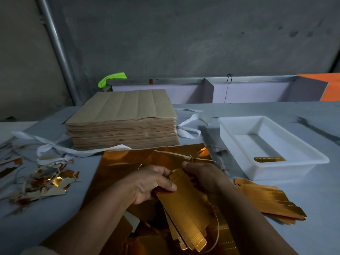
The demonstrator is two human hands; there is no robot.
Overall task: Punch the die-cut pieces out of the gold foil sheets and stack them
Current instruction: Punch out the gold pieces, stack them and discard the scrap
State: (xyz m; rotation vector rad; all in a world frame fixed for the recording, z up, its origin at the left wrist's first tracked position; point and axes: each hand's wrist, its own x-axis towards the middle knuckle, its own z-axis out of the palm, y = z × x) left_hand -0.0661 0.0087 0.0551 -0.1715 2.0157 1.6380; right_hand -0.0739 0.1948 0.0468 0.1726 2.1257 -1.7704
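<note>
A bundle [184,208] of long, narrow gold foil card pieces with dotted score lines is held in 2 bare hands, in front of a tall stack of brown paper-backed sheets [123,118] and nearer the viewer. The left hand [149,183] grips the bundle's upper left edge, thumb laid across the top face, fingers curled beneath. The right hand [204,175] closes on the bundle's far end; its fingertips are hidden behind the pieces. The bundle slopes down toward the viewer, lower ends slightly fanned.

The pieces look light, thin and springy, with slick foil faces likely to slide on each other, and edges and scores that would crease easily. Pinching the bundle flat across its width near 1 end, squaring it first, seems the safest hold.

Below the hands, a flat gold foil sheet [132,162] lies against the front of the brown stack. Right of the stack sits a white plastic tray [276,170] holding 1 gold piece [269,159]. In front of that, farther right of the stack, a fan of gold pieces [270,201] rests on the grey table [46,218]. Left of the stack's front lies a heap of gold and white scrap trimmings [42,181]. White fabric straps [187,126] trail from both sides of the stack.
</note>
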